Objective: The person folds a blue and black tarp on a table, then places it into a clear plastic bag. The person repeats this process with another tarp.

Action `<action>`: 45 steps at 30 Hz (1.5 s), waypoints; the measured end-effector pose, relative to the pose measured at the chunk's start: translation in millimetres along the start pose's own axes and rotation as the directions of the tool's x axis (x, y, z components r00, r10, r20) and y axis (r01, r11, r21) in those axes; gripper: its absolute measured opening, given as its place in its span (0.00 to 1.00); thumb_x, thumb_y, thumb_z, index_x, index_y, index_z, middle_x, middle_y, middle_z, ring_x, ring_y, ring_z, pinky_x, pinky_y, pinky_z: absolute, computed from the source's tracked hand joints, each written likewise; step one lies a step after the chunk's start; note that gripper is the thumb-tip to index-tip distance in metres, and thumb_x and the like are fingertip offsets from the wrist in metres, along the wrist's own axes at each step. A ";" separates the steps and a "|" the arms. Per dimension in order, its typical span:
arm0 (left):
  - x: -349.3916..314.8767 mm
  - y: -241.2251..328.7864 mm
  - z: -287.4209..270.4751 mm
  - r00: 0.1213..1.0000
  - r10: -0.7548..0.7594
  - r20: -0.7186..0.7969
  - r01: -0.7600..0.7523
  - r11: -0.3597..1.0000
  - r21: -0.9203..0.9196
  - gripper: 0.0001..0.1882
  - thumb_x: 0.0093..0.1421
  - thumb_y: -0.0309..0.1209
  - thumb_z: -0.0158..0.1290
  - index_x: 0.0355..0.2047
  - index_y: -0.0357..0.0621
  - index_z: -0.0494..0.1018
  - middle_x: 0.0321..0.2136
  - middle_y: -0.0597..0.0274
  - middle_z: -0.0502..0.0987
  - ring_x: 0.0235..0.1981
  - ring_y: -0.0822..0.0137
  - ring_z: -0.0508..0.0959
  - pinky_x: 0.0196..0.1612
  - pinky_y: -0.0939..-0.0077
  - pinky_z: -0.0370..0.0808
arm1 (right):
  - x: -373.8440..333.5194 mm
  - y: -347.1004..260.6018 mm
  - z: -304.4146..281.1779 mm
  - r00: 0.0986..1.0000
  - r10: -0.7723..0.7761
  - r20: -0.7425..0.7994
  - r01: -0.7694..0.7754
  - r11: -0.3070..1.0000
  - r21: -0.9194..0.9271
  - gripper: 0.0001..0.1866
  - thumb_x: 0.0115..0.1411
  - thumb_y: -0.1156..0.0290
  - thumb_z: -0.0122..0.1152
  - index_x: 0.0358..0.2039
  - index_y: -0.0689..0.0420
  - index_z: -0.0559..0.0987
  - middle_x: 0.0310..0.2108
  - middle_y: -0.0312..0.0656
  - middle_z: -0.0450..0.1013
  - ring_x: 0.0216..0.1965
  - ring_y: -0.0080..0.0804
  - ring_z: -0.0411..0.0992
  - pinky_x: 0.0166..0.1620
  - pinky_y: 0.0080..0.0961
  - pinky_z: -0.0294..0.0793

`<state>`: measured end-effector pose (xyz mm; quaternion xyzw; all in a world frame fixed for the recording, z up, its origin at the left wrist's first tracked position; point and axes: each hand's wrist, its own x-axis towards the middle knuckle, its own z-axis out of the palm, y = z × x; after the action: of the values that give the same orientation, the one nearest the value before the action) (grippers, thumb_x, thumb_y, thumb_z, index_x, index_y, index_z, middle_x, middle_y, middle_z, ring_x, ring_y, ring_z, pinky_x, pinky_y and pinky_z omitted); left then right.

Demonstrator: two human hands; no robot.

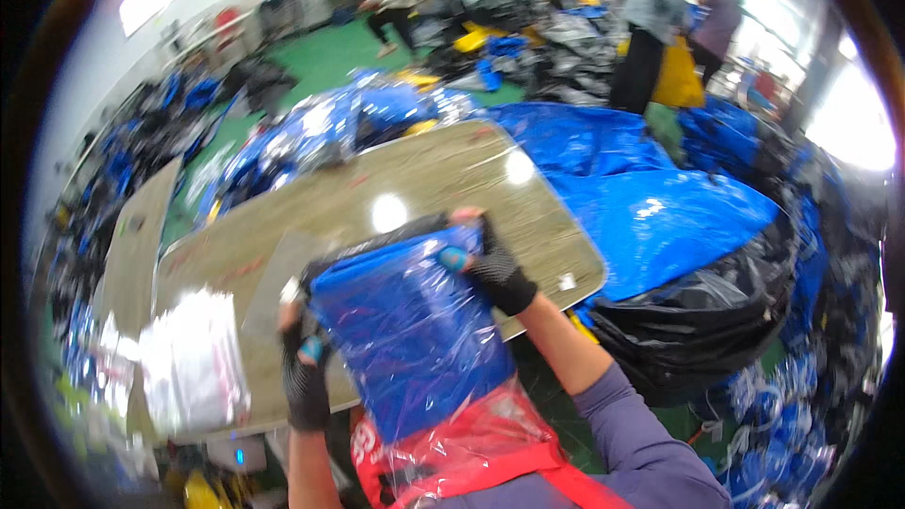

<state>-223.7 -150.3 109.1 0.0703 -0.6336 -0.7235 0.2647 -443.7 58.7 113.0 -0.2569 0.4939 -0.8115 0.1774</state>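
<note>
A folded blue sheet (405, 320), glossy inside a clear plastic bag, is held up in front of me over the table's near edge. A dark edge shows along its far side. My right hand (495, 269), in a dark fingerless glove with blue on the thumb, is closed on its far right corner. My left hand (306, 372), gloved alike, is closed on the far left corner. The clear lower end of the bag (452, 448) hangs over my red apron (509, 481).
The wooden table (443, 165) carries a stack of clear bags (193, 363) at left. Blue sheeting (660, 217) and a black bundle (698, 320) lie at right; wrapped blue packs (330, 123) lie beyond. A person (650, 28) stands at back right, another (391, 0) farther off.
</note>
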 end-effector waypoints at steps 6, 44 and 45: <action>21.0 7.7 -2.7 0.984 -0.180 -0.013 0.178 0.980 -0.094 0.39 0.53 0.44 0.63 0.61 0.45 0.60 0.51 0.59 0.72 0.50 0.66 0.72 0.52 0.69 0.71 | -14.8 -28.0 37.4 0.973 0.095 0.209 -0.046 0.972 -0.230 0.45 0.42 0.65 0.79 0.59 0.55 0.63 0.48 0.40 0.69 0.49 0.30 0.68 0.53 0.28 0.70; -37.7 -14.2 -6.4 0.854 -0.506 -0.123 0.519 0.844 0.136 0.30 0.56 0.43 0.60 0.54 0.42 0.67 0.46 0.63 0.73 0.44 0.70 0.73 0.49 0.68 0.72 | -38.9 -12.1 18.0 0.719 0.486 0.496 -0.448 0.871 -0.203 0.41 0.52 0.66 0.70 0.63 0.58 0.60 0.61 0.45 0.62 0.63 0.35 0.58 0.64 0.35 0.56; -35.4 -14.6 -3.1 0.929 -0.369 -0.039 0.361 0.922 -0.144 0.41 0.55 0.44 0.60 0.62 0.40 0.56 0.52 0.60 0.69 0.49 0.66 0.70 0.52 0.65 0.70 | -43.4 2.3 13.3 0.844 0.193 0.500 -0.044 0.955 -0.294 0.35 0.55 0.62 0.67 0.60 0.59 0.66 0.57 0.45 0.67 0.59 0.36 0.63 0.63 0.36 0.59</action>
<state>-196.5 -135.5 86.4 0.1926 -0.5505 -0.7984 0.1498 -400.9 71.7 105.5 -0.4583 0.5483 -0.6228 0.3185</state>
